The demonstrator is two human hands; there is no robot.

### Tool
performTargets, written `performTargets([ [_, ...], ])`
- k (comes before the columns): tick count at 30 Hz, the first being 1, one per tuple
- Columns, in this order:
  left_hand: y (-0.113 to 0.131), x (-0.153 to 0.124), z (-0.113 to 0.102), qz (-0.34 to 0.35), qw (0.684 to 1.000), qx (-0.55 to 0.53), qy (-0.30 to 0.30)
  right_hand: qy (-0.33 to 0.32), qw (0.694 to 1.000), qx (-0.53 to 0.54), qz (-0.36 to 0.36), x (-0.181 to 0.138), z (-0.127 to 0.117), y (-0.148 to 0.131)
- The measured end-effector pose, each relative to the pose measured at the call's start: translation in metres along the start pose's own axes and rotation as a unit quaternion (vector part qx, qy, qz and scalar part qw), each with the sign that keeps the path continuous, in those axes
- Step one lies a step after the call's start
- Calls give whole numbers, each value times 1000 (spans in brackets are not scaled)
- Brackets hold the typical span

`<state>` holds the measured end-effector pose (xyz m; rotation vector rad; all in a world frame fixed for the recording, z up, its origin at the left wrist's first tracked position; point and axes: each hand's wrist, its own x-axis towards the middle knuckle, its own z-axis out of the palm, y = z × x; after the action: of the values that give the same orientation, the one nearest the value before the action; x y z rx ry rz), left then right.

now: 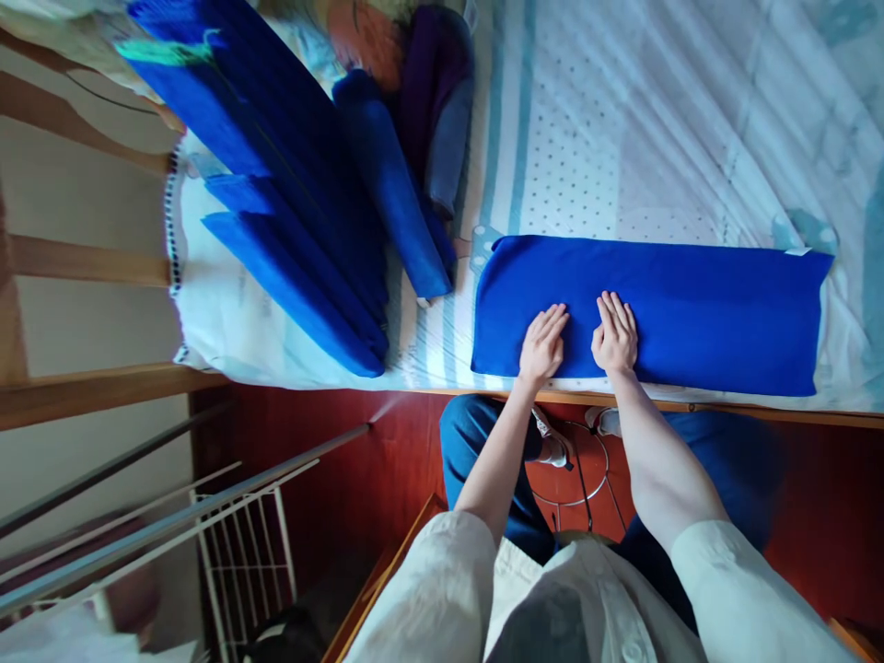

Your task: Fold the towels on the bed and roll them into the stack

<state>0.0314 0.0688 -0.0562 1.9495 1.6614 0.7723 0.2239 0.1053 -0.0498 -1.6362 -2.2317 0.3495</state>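
A blue cloth (pixel 718 318), folded into a long rectangle, lies flat along the near edge of the bed. My left hand (pixel 543 344) rests palm down on its left half, fingers stretched out. Just to the right, my right hand (pixel 614 333) presses flat on the same cloth with straight fingers. A small white label (pixel 797 250) sticks out at the cloth's far right edge. Left of it stand several folded blue cloths (pixel 290 212) in a stack. Between stack and flat cloth lies a rolled blue cloth (pixel 397 189).
The bed sheet (pixel 677 120) has white and teal patterns. Purple and grey-blue fabric (pixel 442 101) sits at the back. Wooden bed rails (pixel 89 262) run along the left. A metal drying rack (pixel 241 543) stands at lower left above the red floor (pixel 318 460).
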Motion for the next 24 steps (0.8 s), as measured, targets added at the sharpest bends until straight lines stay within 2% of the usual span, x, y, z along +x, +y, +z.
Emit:
performTargets([
  [5, -55, -17, -51, -99, 990, -12, 103, -2, 1000, 1, 2, 0, 0, 0],
  [8, -65, -25, -67, -128, 985, -11, 119, -4, 1000, 8, 6, 0, 1, 1],
  [10, -65, -22, -76, -116, 986, 4, 121, -5, 1000, 13, 7, 0, 2, 1],
  [12, -66, -7, -89, -87, 989, 35, 116, -4, 1000, 16, 6, -1, 2, 0],
  [15, -75, 47, -118, -45, 991, 81, 93, 6, 1000, 18, 3, -1, 2, -1],
  [17, -83, 97, -137, -23, 995, 94, 32, 13, 1000, 19, 2, -1, 1, -2],
  [20, -95, 163, -155, -1, 986, 108, -128, 13, 1000, 24, 5, 0, 0, -3],
  [22, -100, 191, -159, -1, 968, 123, -220, 6, 999, 31, 9, 0, 0, -3],
  [24, -103, 205, -162, -8, 949, 150, -277, -2, 999, 37, 13, 0, 0, -3],
])
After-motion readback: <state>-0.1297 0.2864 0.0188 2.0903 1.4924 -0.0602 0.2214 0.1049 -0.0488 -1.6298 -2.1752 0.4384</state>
